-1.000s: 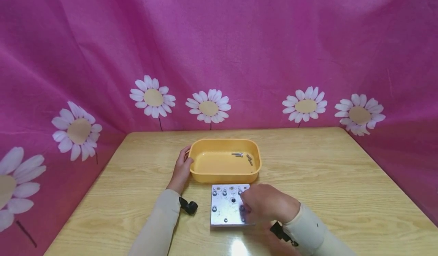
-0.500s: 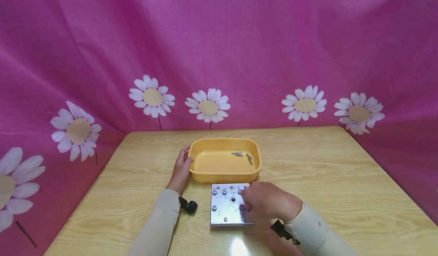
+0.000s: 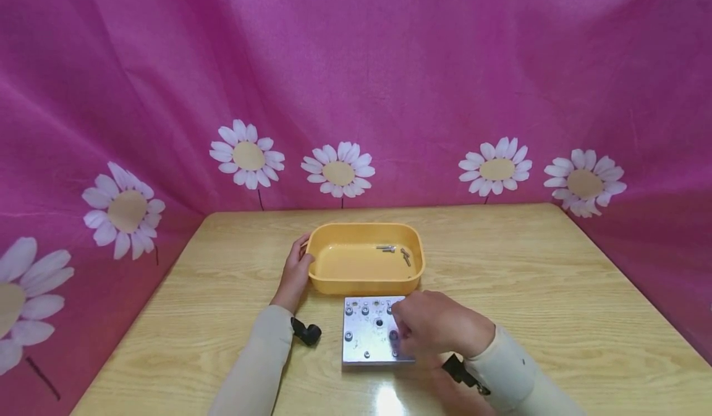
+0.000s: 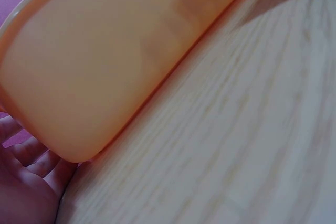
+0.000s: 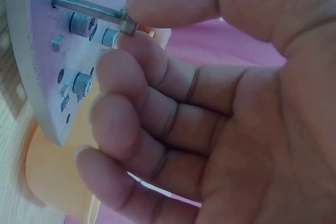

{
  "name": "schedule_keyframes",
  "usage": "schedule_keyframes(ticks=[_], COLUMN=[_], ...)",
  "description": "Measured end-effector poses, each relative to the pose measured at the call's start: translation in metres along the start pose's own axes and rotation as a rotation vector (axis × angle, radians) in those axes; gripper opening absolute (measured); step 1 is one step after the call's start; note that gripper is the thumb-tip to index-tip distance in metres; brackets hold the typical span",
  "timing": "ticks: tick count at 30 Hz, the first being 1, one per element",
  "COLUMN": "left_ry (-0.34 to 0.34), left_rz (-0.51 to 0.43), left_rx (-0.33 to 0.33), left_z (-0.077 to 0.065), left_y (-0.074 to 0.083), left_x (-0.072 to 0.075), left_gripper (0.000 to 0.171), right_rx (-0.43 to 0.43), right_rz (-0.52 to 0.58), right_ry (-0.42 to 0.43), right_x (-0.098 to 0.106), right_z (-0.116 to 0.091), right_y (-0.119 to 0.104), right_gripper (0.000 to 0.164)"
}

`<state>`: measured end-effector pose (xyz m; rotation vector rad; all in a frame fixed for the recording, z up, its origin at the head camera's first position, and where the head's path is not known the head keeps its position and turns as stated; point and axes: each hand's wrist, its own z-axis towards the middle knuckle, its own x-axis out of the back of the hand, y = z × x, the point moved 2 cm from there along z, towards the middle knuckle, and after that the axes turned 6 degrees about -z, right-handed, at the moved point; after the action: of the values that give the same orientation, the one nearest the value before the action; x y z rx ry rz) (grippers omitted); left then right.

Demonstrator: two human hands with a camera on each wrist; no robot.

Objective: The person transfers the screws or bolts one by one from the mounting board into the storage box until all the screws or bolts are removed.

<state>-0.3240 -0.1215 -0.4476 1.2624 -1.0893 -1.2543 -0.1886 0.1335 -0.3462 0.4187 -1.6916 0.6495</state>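
1. Best hold the socket-head screw square to the metal plate, tip at its hole; a slant would probably make it bind.
2. The right hand pinches the screw's head between thumb and forefinger, other fingers loosely curled, wrist at the plate's right side.
3. The left hand grips the left end of the yellow bin, thumb at the rim, just beyond the plate.

Flowered magenta curtain behind wooden table
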Motion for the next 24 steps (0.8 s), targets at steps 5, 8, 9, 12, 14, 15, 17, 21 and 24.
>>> schedule_keyframes(ticks=[5,8,9,12,14,15,17,21,24], left_ry=[0.006,0.010,0.011,0.016,0.015,0.016,0.017,0.017,0.009], left_rz=[0.011,0.017,0.020,0.020,0.017,0.016,0.014,0.013,0.005], left_rx=[-0.014,-0.025,-0.029,-0.036,-0.041,-0.041,-0.040,-0.032,-0.027], left_z=[0.000,0.001,0.001,0.002,0.001,0.001,0.001,0.002,0.002], left_y=[0.000,-0.001,-0.001,-0.002,-0.002,-0.002,-0.002,-0.001,0.000], left_x=[0.000,0.000,0.000,0.000,0.000,0.000,0.000,0.000,0.001], left_gripper=[0.056,0.056,0.056,0.057,0.057,0.057,0.057,0.057,0.057], right_rx=[0.029,0.056,0.060,0.078,0.094,0.105,0.119,0.110,0.088], right_rz=[0.020,0.021,0.023,0.024,0.020,0.019,0.015,0.053,0.078], right_ry=[0.008,0.024,0.022,0.037,0.065,0.084,0.131,0.178,0.207], right_x=[0.001,0.001,0.001,0.000,0.000,0.000,0.001,0.005,0.008], right_z=[0.002,0.003,0.004,0.005,0.006,0.006,0.006,0.007,0.008], right_y=[0.000,0.001,0.001,0.002,0.003,0.004,0.005,0.008,0.012], right_gripper=[0.022,0.021,0.021,0.020,0.020,0.020,0.021,0.019,0.019])
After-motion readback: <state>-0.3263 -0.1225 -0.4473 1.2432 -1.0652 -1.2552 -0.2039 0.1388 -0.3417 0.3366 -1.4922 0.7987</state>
